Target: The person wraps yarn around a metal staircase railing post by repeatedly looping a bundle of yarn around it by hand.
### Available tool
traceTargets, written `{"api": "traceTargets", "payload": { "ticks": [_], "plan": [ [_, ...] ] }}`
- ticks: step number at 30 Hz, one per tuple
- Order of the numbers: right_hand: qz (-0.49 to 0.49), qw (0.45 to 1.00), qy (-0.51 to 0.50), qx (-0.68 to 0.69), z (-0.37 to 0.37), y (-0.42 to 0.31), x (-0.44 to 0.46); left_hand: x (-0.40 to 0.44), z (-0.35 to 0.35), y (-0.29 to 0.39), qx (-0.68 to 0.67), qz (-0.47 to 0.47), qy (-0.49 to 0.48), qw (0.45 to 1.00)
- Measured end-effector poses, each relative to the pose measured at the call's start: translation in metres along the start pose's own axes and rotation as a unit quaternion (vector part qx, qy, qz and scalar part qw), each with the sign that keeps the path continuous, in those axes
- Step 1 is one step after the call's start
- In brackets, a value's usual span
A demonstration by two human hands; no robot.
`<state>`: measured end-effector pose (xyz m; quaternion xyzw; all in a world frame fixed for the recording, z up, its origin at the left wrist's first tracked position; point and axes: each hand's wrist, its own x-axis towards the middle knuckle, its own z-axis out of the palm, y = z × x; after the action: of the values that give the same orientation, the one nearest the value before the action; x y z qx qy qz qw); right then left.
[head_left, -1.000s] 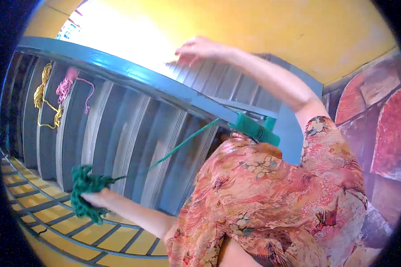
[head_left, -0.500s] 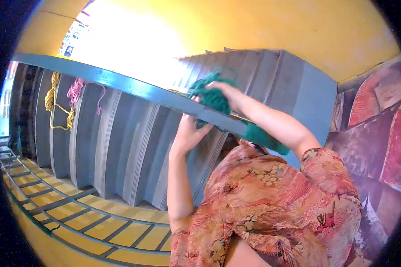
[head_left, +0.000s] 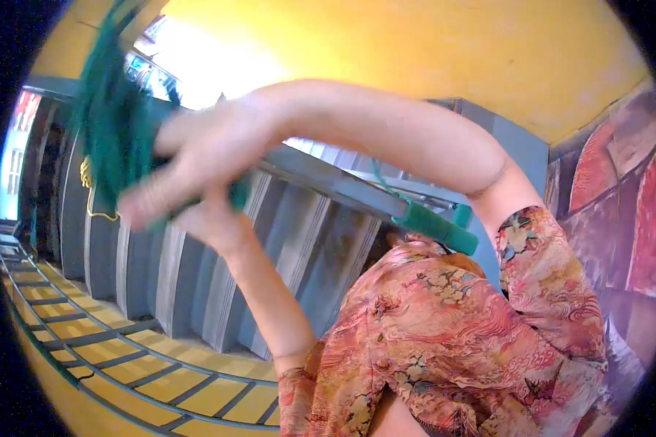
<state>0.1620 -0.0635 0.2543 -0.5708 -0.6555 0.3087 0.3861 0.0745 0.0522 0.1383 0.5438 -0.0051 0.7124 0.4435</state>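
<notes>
A bundle of green yarn (head_left: 116, 116) hangs in long loose loops at the upper left, blurred by motion. My right hand (head_left: 204, 153) is closed on it, its arm reaching across above the grey-blue stair railing (head_left: 328, 182). Just below, my left hand (head_left: 215, 222) is beside the railing, its fingers mostly hidden behind the right hand and smeared. Green yarn is wrapped tightly around the railing's near end, forming a wrapped section (head_left: 437, 227). A thin green strand (head_left: 383, 182) rises from near that wrap.
Grey stairs (head_left: 226, 269) run below the railing. Yellow yarn (head_left: 87, 175) shows on the left, partly covered by the green bundle. A second railing (head_left: 160, 357) with bars curves along the lower left. Yellow wall (head_left: 452, 44) and a painted wall (head_left: 605, 211) stand around.
My right hand has swung left along the railing with the green yarn, which now hangs longer and looser. My left hand has moved left too. The pink yarn is now out of sight.
</notes>
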Motion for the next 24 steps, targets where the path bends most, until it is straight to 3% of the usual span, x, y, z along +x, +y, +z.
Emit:
{"api": "traceTargets", "payload": {
  "ticks": [1, 2, 3, 5, 7, 9, 11, 14, 15, 17, 18, 19, 20, 21, 22, 23, 24],
  "plan": [
    [-0.188, 0.979, 0.030, -0.075, 0.015, 0.006, 0.006, 0.014, 0.003, -0.018, -0.178, -0.002, 0.140, 0.974],
    [-0.236, 0.970, 0.004, -0.065, 0.016, 0.019, 0.003, 0.008, -0.031, 0.005, -0.077, -0.181, 0.129, 0.972],
    [-0.281, 0.958, -0.027, -0.053, 0.014, 0.024, -0.010, 0.005, -0.053, 0.026, -0.050, -0.249, 0.140, 0.957],
    [-0.148, 0.983, -0.064, 0.082, 0.002, 0.038, -0.046, 0.005, -0.112, 0.036, -0.010, -0.292, 0.206, 0.934],
    [0.022, 0.988, 0.007, 0.153, -0.014, 0.084, -0.070, 0.008, -0.180, 0.052, 0.039, -0.306, 0.293, 0.905],
    [0.121, 0.962, 0.166, 0.178, -0.028, 0.144, -0.088, 0.011, -0.209, 0.074, -0.007, -0.331, 0.448, 0.830],
    [0.238, 0.914, 0.288, 0.155, -0.029, 0.193, -0.099, -0.001, -0.231, 0.069, 0.010, -0.353, 0.436, 0.828],
    [0.290, 0.915, 0.235, 0.150, -0.002, 0.240, -0.105, -0.037, -0.270, 0.043, 0.039, -0.413, 0.400, 0.817],
    [0.282, 0.918, 0.181, 0.211, 0.013, 0.239, -0.102, -0.044, -0.277, 0.042, 0.048, -0.432, 0.390, 0.812],
    [0.235, 0.904, 0.095, 0.345, 0.048, 0.246, -0.088, -0.074, -0.229, 0.026, 0.049, -0.554, 0.240, 0.796],
    [0.244, 0.889, 0.067, 0.380, 0.062, 0.243, -0.079, -0.094, -0.220, 0.001, 0.107, -0.537, 0.156, 0.822],
    [0.244, 0.895, 0.060, 0.369, 0.079, 0.251, -0.071, -0.099, -0.161, 0.004, 0.177, -0.576, 0.119, 0.789],
    [0.198, 0.880, 0.043, 0.430, 0.093, 0.247, -0.065, -0.113, -0.124, 0.003, 0.175, -0.565, 0.005, 0.807],
    [0.150, 0.860, 0.026, 0.487, 0.105, 0.241, -0.063, -0.126, -0.102, -0.004, 0.233, -0.494, -0.189, 0.816],
    [0.152, 0.858, 0.025, 0.490, 0.113, 0.233, -0.068, -0.143, -0.076, -0.002, 0.346, -0.386, -0.298, 0.802],
    [0.213, 0.803, 0.037, 0.556, 0.116, 0.224, -0.072, -0.152, -0.055, 0.001, 0.445, -0.264, -0.398, 0.757],
    [0.271, 0.740, 0.050, 0.613, 0.118, 0.219, -0.076, -0.154, -0.045, 0.000, 0.446, -0.266, -0.399, 0.756]
  ]
}}
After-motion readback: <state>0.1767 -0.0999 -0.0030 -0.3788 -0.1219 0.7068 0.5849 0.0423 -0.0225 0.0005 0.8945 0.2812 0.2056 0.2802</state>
